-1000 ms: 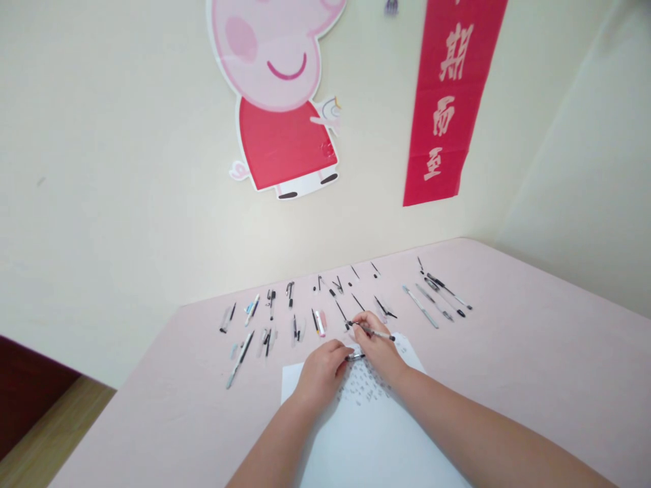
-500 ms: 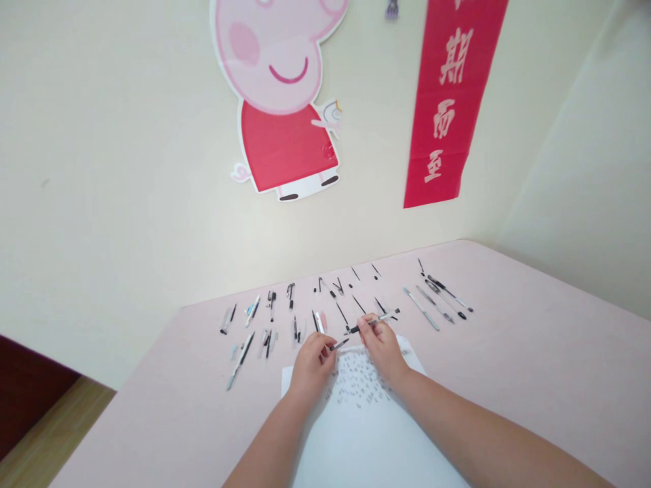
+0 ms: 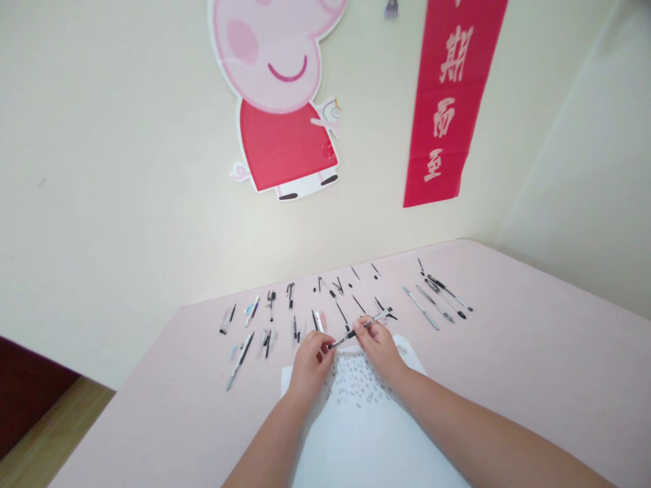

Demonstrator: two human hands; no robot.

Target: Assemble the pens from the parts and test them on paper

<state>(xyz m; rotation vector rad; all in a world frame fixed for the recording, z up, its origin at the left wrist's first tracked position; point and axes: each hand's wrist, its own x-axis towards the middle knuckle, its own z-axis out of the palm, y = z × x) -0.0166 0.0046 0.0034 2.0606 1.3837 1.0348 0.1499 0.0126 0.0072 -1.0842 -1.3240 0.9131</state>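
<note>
Over the top of a white sheet of paper (image 3: 366,434), my two hands work on a pen. My right hand (image 3: 379,346) is closed on the pen's barrel (image 3: 377,316), which is clear with a dark grip section and points down to the left. My left hand (image 3: 312,356) pinches a short dark pen piece (image 3: 333,346); whether it is a cap or a tip I cannot make out. The piece lines up with the barrel's left end, and the two appear to touch. Small dark marks cover the paper between the hands.
Pen parts (image 3: 268,343), refills and small caps lie in loose rows on the pink table (image 3: 173,407). Whole pens (image 3: 442,295) lie at the right. Behind the table is a wall with a pig cutout (image 3: 287,146) and a red banner (image 3: 442,102).
My right hand has moved slightly left with the barrel, and its end now meets the small piece in my left hand. Before, there was a gap between them.
</note>
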